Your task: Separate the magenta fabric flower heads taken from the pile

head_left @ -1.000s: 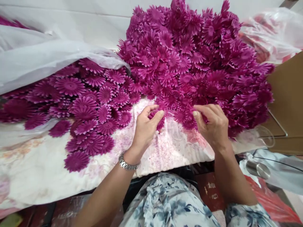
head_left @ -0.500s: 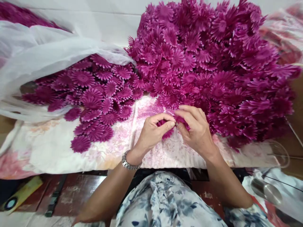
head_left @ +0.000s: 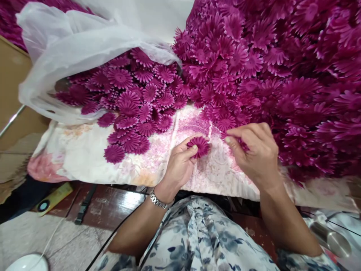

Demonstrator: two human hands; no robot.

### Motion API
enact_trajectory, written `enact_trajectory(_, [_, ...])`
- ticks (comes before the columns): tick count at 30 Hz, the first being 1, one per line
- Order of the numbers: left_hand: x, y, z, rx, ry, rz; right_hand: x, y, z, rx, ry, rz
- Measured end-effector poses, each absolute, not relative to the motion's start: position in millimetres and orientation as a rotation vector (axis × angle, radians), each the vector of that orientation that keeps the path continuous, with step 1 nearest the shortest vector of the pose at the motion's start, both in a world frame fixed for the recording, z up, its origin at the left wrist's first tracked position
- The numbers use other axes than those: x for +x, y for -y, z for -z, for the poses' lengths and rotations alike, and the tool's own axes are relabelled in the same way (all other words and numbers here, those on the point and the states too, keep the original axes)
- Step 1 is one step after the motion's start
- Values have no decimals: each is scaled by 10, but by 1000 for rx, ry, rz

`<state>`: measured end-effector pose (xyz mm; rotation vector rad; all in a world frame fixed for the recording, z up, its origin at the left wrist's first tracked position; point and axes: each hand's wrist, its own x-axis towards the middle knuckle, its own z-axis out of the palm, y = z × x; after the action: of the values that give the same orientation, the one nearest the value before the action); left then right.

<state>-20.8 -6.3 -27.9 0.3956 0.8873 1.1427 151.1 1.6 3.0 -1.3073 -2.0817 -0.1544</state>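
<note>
My left hand (head_left: 182,160) pinches a magenta artificial flower head (head_left: 200,146) between thumb and fingers, its petals facing up. Close by on the right, my right hand (head_left: 255,150) has thumb and forefinger pressed together, apart from that flower head. Magenta petals show in the gap behind its fingertips; whether they are held or belong to the pile, I cannot tell. Several flat flower heads (head_left: 128,130) lie to the left, spilling from a white plastic bag (head_left: 84,41). Beyond my right hand rises a large pile of magenta flowers (head_left: 254,64).
A stained, light patterned cloth (head_left: 84,150) covers the work surface. Below its front edge are a yellow object with a dark round part (head_left: 53,199) and a black strap (head_left: 85,205). A metal cylinder (head_left: 331,239) lies at lower right; a cardboard box (head_left: 11,86) stands at left.
My hands, together before, are now apart: the right one has moved away to the right. The flower head in my left hand now shows fully. The view has shifted left.
</note>
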Motion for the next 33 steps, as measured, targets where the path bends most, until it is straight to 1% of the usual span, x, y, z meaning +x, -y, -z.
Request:
enact_trajectory(3, [-210, 135, 262, 389, -847, -1102, 1311, 75, 54, -1150, 2150, -144])
enact_trajectory(7, [-243, 220, 256, 421, -781, -1033, 1162, 95, 193, -1160, 2105, -331])
enact_trajectory(11, [-289, 268, 295, 428, -719, -1039, 1092, 130, 232, -1152, 2087, -337])
enact_trajectory(15, [-341, 288, 329, 386, -775, -1047, 1077, 143, 222, -1165, 2078, -316])
enact_trajectory(17, [-370, 288, 332, 352, -791, -1063, 1199, 93, 179, -1224, 2020, -190])
enact_trajectory(21, [-417, 271, 322, 278, -800, -1085, 1619, -48, -4, -1571, 1794, 435])
enact_trajectory(23, [-416, 257, 316, 247, -814, -1086, 1702, -57, -70, -1667, 1756, 561])
enact_trajectory(24, [-408, 250, 313, 237, -821, -1091, 1676, -38, -77, -1641, 1779, 561])
enact_trajectory(26, [-381, 241, 309, 239, -812, -1092, 1504, 32, -31, -1469, 1903, 420])
enact_trajectory(28, [-351, 240, 308, 252, -780, -1080, 1264, 104, 70, -1243, 2093, -8])
enact_trajectory(30, [-331, 250, 312, 266, -740, -1063, 1071, 145, 175, -1161, 2114, -254])
enact_trajectory(33, [-329, 271, 328, 293, -710, -1046, 952, 158, 260, -1165, 2082, -368])
